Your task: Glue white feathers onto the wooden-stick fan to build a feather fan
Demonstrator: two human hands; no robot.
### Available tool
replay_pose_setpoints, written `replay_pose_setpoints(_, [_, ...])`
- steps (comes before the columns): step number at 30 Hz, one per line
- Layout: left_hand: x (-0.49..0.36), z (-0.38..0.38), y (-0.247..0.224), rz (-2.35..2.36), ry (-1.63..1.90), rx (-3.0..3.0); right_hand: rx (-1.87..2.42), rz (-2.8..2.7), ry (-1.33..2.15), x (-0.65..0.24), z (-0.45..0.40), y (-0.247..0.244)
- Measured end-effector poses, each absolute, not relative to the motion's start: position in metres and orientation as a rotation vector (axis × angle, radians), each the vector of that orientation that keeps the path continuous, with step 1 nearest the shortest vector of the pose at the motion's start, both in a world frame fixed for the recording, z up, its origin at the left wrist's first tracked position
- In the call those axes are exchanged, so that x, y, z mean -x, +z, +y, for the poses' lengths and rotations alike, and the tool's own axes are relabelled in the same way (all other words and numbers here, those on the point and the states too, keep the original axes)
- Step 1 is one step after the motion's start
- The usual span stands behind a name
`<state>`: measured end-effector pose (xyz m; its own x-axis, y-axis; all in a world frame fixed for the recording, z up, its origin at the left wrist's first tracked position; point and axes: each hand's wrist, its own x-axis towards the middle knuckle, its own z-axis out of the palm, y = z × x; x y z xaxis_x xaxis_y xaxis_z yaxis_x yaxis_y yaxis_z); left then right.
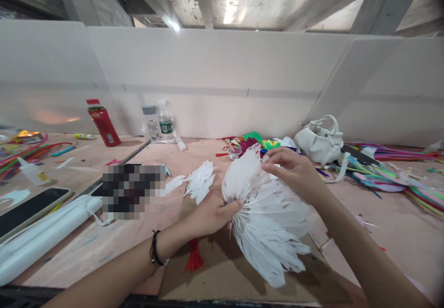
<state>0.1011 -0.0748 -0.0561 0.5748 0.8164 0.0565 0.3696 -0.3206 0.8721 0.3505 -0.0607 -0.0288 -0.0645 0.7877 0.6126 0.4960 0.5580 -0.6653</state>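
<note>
My left hand (217, 213), with a dark bracelet on its wrist, is closed around the gathered base of a white feather fan (267, 220). The feathers spread upward and to the right from its thumb. At the fan's upper edge my right hand (291, 167) has its thumb and fingertips drawn together on the feathers; the exact contact is partly hidden. A red tassel (194, 258) hangs below my left hand, over a brown cardboard sheet (222, 280). Loose white feathers (200, 181) lie on the table just beyond the left hand.
Left on the table are a phone (31, 211), a white folded umbrella-like item (45, 238) and a glue bottle (33, 171). Behind stand a red bottle (104, 125) and a water bottle (166, 125). A white handbag (319, 141) and coloured strips (388, 178) lie right.
</note>
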Motion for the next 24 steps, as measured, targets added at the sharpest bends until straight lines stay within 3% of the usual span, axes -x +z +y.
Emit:
replay_pose_setpoints(19, [-0.101,-0.068,-0.061,0.818,0.666,-1.533,1.234,-1.487,0.33,-0.361,-0.055,-0.025])
replay_pose_setpoints(24, [-0.102,-0.066,-0.062,0.903,0.778,-1.403,1.185,-1.287,0.469,-0.368,-0.047,-0.031])
